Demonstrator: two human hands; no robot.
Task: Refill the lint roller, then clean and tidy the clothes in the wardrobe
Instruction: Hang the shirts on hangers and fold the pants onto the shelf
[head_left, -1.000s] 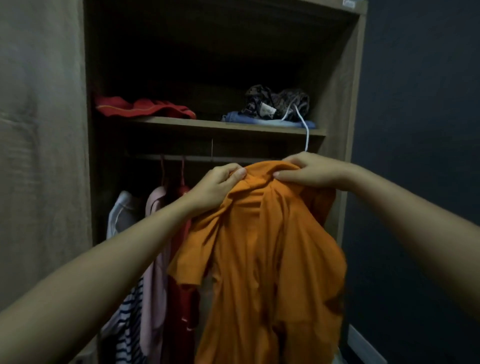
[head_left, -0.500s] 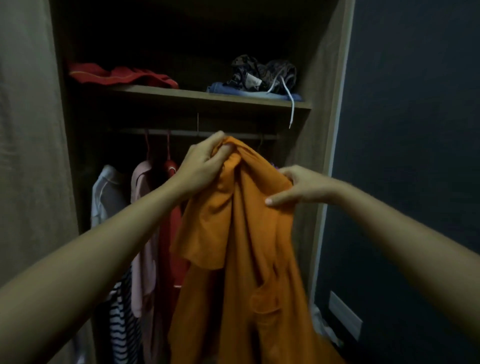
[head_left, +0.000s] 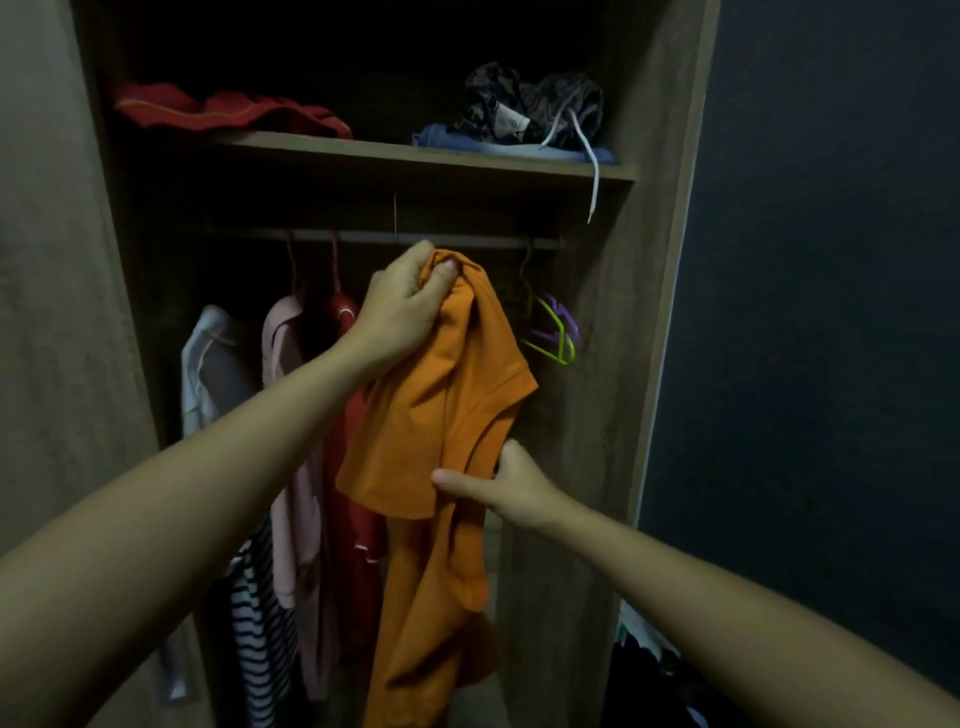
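Note:
An orange shirt (head_left: 436, 415) hangs bunched in front of the open wardrobe. My left hand (head_left: 402, 306) grips its top near the collar, just below the hanging rail (head_left: 467, 241). Lower down, my right hand (head_left: 511, 480) pinches the shirt's fabric by a sleeve seam. No lint roller is in view.
On the rail hang a white top (head_left: 213, 364), a pink top (head_left: 285, 415), a red garment (head_left: 353, 467) and a striped one (head_left: 260, 634); empty green and purple hangers (head_left: 556, 332) sit at the right. The shelf (head_left: 415, 156) holds red cloth (head_left: 223, 111) and a dark bundle (head_left: 530, 111). A dark wall stands right.
My right hand has slid down from the shirt's top to its sleeve area. My left hand keeps its grip on the collar near the rail. The empty hangers have come into sight.

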